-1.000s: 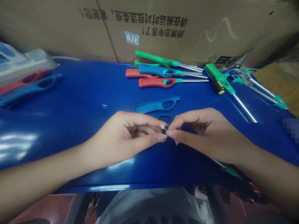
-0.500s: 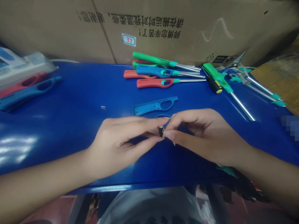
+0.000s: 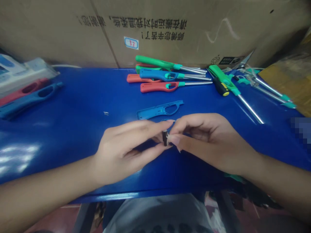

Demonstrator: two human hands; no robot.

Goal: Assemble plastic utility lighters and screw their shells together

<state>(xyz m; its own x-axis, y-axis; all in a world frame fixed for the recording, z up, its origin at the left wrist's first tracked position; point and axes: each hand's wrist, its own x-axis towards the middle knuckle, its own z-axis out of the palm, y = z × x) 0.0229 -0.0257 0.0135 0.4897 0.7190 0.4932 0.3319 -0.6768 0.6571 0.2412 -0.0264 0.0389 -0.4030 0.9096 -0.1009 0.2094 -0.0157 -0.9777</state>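
My left hand (image 3: 126, 145) and my right hand (image 3: 206, 139) meet above the middle of the blue table (image 3: 80, 106). Both pinch a small black part (image 3: 165, 138) between their fingertips. Just behind the fingers lies a blue lighter half-shell (image 3: 159, 110) flat on the table, with a second blue piece (image 3: 167, 121) partly hidden by my fingers.
A pile of long lighters (image 3: 165, 72) in green, blue and red lies at the back centre. More lighters and metal tubes (image 3: 245, 89) lie at the back right. Red and blue shells (image 3: 26, 94) sit at the left. Cardboard boxes (image 3: 155, 26) stand behind.
My left hand has turned palm-down and its fingers have stretched out toward the right hand. The small part's white tip no longer shows. The right hand has hardly moved.
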